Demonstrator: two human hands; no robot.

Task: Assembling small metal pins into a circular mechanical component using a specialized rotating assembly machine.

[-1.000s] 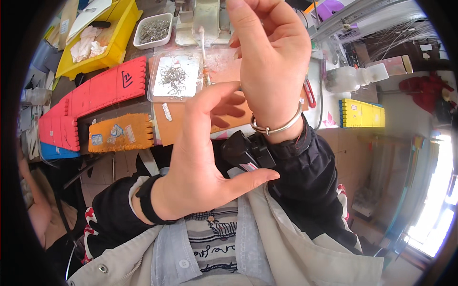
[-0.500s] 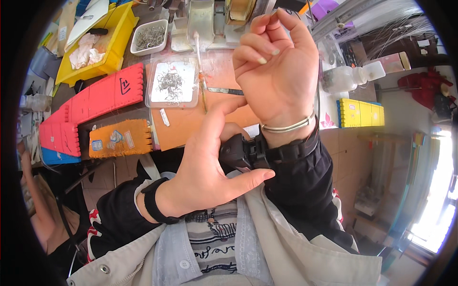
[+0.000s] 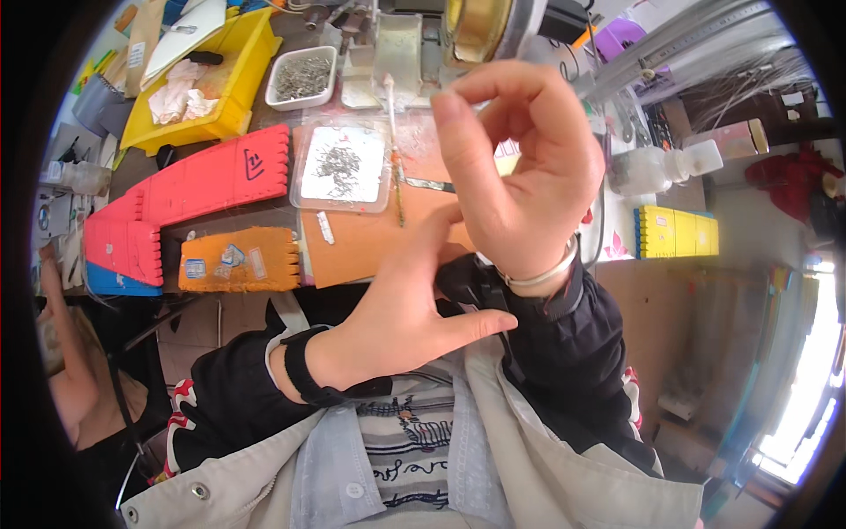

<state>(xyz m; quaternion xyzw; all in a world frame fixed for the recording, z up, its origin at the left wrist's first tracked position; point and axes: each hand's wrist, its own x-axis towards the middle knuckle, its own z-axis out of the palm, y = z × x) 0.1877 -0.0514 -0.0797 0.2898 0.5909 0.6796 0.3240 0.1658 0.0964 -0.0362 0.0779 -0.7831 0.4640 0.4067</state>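
My left hand [image 3: 383, 322] reaches across to my right wrist, its thumb and fingers around a black device [image 3: 467, 280] strapped there. The thumb stretches along the near side, while the other fingertips are partly hidden behind the device. Raised over the table, my right hand [image 3: 538, 176] is loosely curled into an arch, with nothing seen in it. A silver bangle [image 3: 545, 271] circles the right wrist just above the strap. Beyond the left hand lies a clear tray [image 3: 377, 201] of small metal pieces on an orange board [image 3: 348, 256].
Red foam blocks [image 3: 211, 172] and an orange foam block [image 3: 238, 260] line the table's left front. Behind are a yellow bin [image 3: 233, 106] and a white dish [image 3: 328, 62] of metal bits. A plastic bottle [image 3: 639, 172] and yellow block [image 3: 679, 234] stand right. Another person's arm [image 3: 70, 361] shows far left.
My right hand has turned from palm up to thumb side toward me, its fingers curling into an arch. My left hand stays at the wrist device. The view has shifted slightly.
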